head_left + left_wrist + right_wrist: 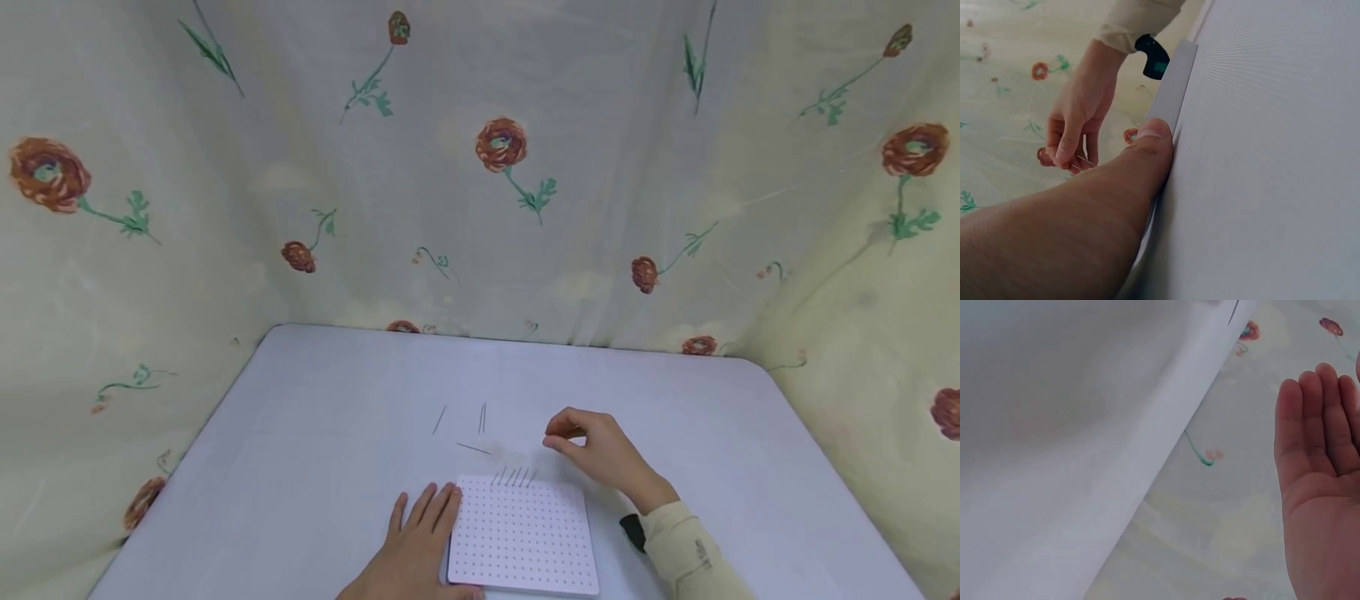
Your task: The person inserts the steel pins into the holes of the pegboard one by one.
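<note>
My left hand (417,546) lies along the left side of a white pegboard (525,542), fingers straight. In the left wrist view its thumb (1154,134) presses against the board's near edge. Thin needle-like pins (513,477) stand in a slanting row along the board's far edge. My right hand (600,450) hovers beyond the board's far right corner, thumb and index fingertips close together; I cannot tell whether a pin is between them. Its other fingers (1313,419) are nearly straight in the right wrist view.
Several loose pins lie on the white table (337,433) beyond the board: a pair of pins (482,418), a slanted pin (439,420) and a flatter-lying pin (474,448). A dark object (633,532) shows beside the right sleeve (690,550). Flowered cloth (450,192) hangs around the table.
</note>
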`<action>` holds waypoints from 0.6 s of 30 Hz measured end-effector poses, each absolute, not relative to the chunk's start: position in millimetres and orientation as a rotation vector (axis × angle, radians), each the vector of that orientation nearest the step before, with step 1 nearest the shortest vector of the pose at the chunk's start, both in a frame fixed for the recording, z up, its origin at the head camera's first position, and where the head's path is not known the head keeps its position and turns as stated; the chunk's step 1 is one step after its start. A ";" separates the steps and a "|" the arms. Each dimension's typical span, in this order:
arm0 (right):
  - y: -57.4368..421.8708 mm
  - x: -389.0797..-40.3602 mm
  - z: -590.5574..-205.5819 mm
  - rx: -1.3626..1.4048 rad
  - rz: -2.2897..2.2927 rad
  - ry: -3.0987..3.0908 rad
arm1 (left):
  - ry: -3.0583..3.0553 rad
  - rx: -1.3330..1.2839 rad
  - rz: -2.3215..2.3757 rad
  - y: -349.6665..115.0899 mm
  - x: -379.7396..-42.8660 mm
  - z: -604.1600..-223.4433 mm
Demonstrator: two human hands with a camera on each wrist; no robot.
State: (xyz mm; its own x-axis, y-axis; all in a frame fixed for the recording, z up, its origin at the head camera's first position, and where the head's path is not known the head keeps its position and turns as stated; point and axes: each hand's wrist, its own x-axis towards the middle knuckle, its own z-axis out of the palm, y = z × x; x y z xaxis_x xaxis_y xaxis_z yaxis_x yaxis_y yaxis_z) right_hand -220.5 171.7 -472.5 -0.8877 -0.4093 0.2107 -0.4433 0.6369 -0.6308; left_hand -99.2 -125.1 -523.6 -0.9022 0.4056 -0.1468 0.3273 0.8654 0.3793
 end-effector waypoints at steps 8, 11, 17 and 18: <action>168.1 -262.3 -475.3 0.783 1.153 -2.858 | 2.835 0.579 0.484 -128.8 -99.2 -521.6; 161.7 -276.1 -477.8 0.845 1.162 -2.892 | 2.828 0.583 0.493 -129.6 -100.2 -523.1; 144.4 -293.8 -478.0 0.982 1.142 -2.976 | 2.792 0.553 0.536 -129.6 -103.7 -526.3; 141.7 -295.5 -477.7 0.998 1.133 -2.990 | 2.784 0.547 0.542 -129.6 -104.1 -526.2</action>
